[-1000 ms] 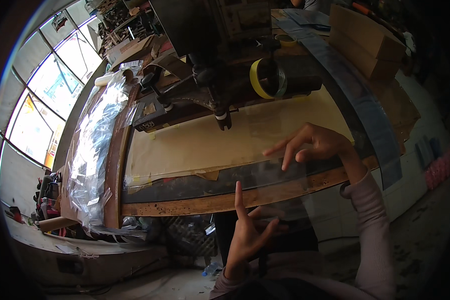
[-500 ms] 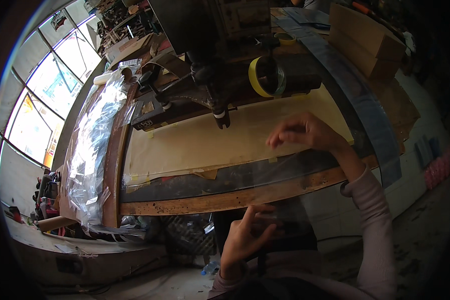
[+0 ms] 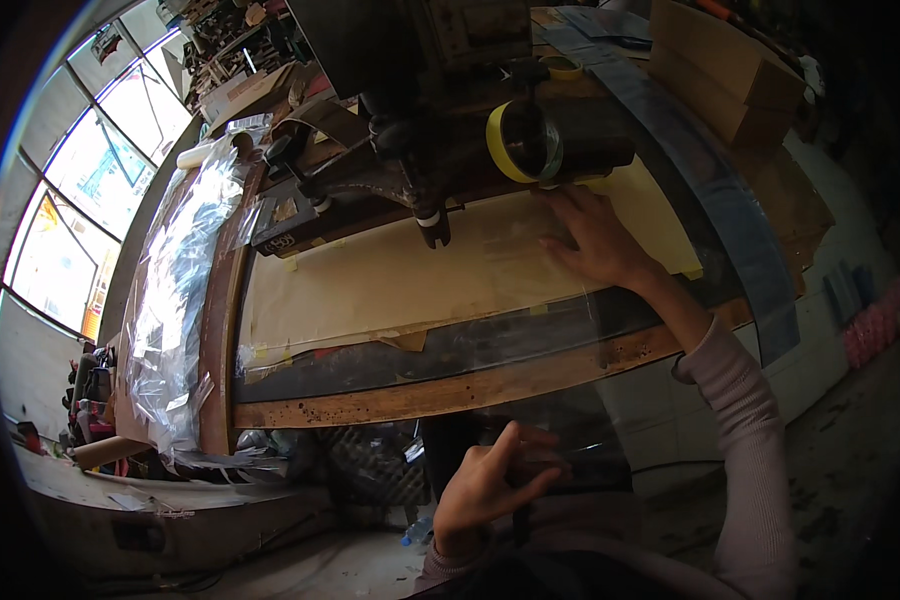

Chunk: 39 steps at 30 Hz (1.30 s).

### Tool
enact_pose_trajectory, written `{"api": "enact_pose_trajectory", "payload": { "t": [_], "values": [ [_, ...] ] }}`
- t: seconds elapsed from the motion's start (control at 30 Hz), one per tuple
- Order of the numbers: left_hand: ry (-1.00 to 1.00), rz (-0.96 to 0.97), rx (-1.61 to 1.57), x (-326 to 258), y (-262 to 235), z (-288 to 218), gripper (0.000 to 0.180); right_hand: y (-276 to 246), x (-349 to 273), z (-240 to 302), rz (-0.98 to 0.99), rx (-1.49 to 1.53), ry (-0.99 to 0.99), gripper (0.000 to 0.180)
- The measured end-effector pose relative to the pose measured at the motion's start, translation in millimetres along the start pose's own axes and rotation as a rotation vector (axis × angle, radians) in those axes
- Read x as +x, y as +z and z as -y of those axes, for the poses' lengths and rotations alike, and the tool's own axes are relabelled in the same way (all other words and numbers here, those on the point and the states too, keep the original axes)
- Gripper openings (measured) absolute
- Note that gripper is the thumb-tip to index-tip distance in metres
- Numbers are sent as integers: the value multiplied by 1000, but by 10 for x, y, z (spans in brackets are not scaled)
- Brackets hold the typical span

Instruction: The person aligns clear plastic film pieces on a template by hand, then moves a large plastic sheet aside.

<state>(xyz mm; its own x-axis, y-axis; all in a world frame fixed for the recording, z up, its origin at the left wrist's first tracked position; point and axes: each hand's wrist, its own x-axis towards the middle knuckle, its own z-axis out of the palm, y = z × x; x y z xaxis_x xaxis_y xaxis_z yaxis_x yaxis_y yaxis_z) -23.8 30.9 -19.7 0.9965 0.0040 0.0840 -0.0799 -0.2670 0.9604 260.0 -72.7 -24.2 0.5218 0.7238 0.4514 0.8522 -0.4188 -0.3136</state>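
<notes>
My right hand lies with its fingers stretched over a long pale yellow paper sheet on the machine table, its fingertips close under the machine's dark bar. A see-through plastic sheet spans from beneath this hand down over the wooden front edge; its outline is faint. Below that edge, my left hand is closed, fingers curled toward the thumb, at the lower part of the plastic sheet. Over the paper stands a dark machine head with a forked metal foot. A yellow tape roll hangs by the bar.
Crumpled clear plastic bags cover the left side of the table. A cardboard box stands at the back right, beside a blue-grey strip. The wooden front edge runs before me. Pink wrapped stuff lies far right.
My right hand has gone from hovering, fingers curled, to lying stretched out farther forward on the sheet, near the bar. My left hand has barely moved. The view has shifted slightly.
</notes>
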Motion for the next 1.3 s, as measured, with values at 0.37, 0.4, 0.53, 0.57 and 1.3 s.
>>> {"api": "enact_pose_trajectory", "payload": {
  "t": [0.37,0.4,0.53,0.57,1.3],
  "values": [
    [23,37,58,38,-11,-11,44,-107,-17,165,-22,-45,-162,24],
    [24,42,60,42,-12,-9,43,-100,-26,165,-34,-63,-196,22],
    [17,7,5,45,29,46,43,-84,-64,203,-19,-117,-260,19],
    [-8,1,5,49,25,32,42,-93,-69,211,4,-121,-275,20],
    [-159,-415,571,124,115,81,65,-32,-124,363,96,-243,-312,54]
  ]
}}
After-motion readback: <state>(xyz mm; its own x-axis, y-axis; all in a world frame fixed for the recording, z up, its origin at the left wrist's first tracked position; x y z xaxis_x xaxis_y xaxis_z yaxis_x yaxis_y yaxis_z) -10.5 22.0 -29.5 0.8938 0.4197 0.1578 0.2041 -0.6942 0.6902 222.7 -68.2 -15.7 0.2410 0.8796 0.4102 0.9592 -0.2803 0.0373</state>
